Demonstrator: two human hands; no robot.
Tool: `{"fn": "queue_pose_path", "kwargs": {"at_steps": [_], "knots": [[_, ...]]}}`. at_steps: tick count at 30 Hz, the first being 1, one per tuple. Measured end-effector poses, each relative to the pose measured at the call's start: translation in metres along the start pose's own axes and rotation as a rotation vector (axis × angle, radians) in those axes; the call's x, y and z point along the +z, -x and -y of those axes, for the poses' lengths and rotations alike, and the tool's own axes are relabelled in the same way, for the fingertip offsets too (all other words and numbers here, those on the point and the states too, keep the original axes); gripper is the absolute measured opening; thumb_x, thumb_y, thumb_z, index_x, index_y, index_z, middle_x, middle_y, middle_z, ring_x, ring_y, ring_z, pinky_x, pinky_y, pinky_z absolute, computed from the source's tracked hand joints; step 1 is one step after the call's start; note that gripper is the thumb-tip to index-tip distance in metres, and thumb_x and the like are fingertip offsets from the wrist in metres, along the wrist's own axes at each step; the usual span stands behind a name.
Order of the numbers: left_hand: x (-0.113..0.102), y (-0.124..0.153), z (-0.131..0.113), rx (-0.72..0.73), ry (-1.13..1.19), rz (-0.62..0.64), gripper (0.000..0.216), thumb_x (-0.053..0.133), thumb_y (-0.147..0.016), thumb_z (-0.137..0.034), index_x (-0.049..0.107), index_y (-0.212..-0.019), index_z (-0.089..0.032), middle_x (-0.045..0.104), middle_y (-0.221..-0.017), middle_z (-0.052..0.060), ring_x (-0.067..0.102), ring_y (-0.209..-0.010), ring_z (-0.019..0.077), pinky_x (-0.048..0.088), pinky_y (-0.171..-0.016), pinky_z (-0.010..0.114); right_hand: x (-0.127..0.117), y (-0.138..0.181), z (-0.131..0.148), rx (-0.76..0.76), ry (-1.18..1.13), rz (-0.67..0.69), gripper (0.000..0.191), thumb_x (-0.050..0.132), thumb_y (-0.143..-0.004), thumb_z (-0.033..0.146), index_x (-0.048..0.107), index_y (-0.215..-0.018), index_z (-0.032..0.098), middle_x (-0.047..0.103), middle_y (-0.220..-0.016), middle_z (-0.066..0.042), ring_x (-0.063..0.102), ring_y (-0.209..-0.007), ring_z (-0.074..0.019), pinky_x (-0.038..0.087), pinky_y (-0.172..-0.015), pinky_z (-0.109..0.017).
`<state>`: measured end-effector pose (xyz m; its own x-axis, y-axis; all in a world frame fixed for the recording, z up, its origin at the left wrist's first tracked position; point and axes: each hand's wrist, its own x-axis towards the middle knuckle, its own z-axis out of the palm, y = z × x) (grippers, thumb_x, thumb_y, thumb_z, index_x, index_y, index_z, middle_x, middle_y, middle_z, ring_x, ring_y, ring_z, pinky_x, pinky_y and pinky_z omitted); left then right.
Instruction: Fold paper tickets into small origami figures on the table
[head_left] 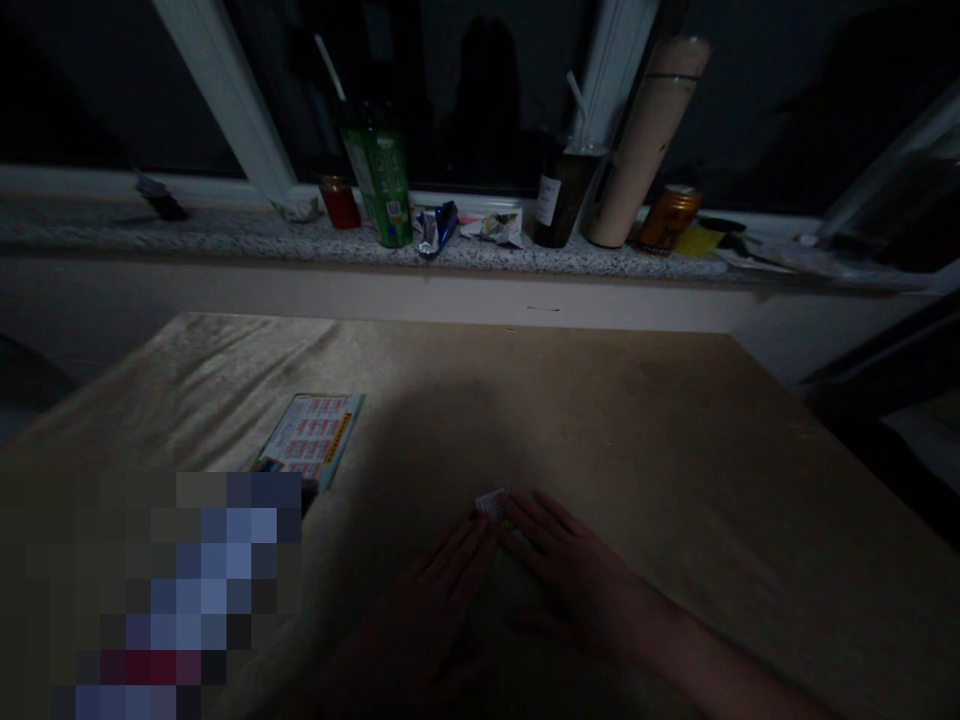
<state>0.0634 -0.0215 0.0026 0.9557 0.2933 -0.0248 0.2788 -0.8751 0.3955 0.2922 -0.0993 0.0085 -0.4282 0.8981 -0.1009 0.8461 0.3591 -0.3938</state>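
A small pale piece with fine printed lines (491, 503), perhaps paper or a wrapper, lies on the tan table (637, 420). My left hand (442, 585) lies flat beside it, fingers stretched out, with the fingertips at its lower edge. From the right, my right hand (562, 555) rests with fingers extended, and its fingertips cover part of the piece. Dim light and shadow hide what lies under both palms. To the left is a printed card (311, 430) with rows of red figures on a light ground.
On the granite windowsill (480, 258) stand a green carton (384, 190), a reddish jar (341, 203), a dark drink cup with a straw (559, 195), a tall beige flask (649, 145) and an orange can (670, 220). Crumpled wrappers (437, 228) lie between them. A blurred patch covers the lower left.
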Motion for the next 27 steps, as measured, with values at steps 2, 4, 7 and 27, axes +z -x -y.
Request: {"fn": "queue_pose_path", "kwargs": {"at_steps": [2,4,7,27], "knots": [[0.001,0.003,0.0,0.033,0.007,0.04,0.088,0.051,-0.087,-0.047,-0.008,-0.147,-0.019,0.002,-0.153,0.01,0.012,-0.138,0.0321,0.022,-0.11,0.048,0.001,0.0,0.0,0.004,-0.002,-0.01,0.078,0.049,-0.087,0.053,0.006,-0.147,0.026,0.003,-0.154,-0.004,0.005,-0.14,-0.0228,0.007,-0.115,-0.042],[0.001,0.005,0.001,0.032,0.015,0.071,0.092,0.053,-0.084,-0.053,-0.007,-0.147,-0.02,0.003,-0.153,0.01,0.013,-0.137,0.0343,0.024,-0.109,0.049,0.002,0.0,0.0,0.004,-0.001,-0.024,0.079,0.051,-0.086,0.052,0.007,-0.147,0.026,0.004,-0.154,-0.004,0.006,-0.14,-0.0228,0.007,-0.115,-0.042],[0.0,0.005,0.002,0.031,0.004,0.079,0.096,0.054,-0.081,-0.058,-0.007,-0.147,-0.02,0.003,-0.153,0.011,0.013,-0.137,0.0354,0.025,-0.108,0.049,0.002,0.0,0.0,0.003,0.008,-0.034,0.081,0.052,-0.085,0.051,0.006,-0.147,0.025,0.006,-0.154,-0.004,0.008,-0.14,-0.0223,0.007,-0.115,-0.041],[-0.009,-0.002,-0.014,-0.042,-0.019,0.087,0.092,0.049,-0.082,-0.062,0.002,-0.147,-0.016,0.014,-0.151,0.015,0.019,-0.136,0.0335,0.023,-0.109,0.048,0.005,-0.003,-0.008,0.075,0.039,-0.172,0.065,0.049,-0.088,0.033,0.023,-0.144,0.014,0.018,-0.152,-0.008,0.013,-0.14,-0.0223,0.017,-0.114,-0.043]]}}
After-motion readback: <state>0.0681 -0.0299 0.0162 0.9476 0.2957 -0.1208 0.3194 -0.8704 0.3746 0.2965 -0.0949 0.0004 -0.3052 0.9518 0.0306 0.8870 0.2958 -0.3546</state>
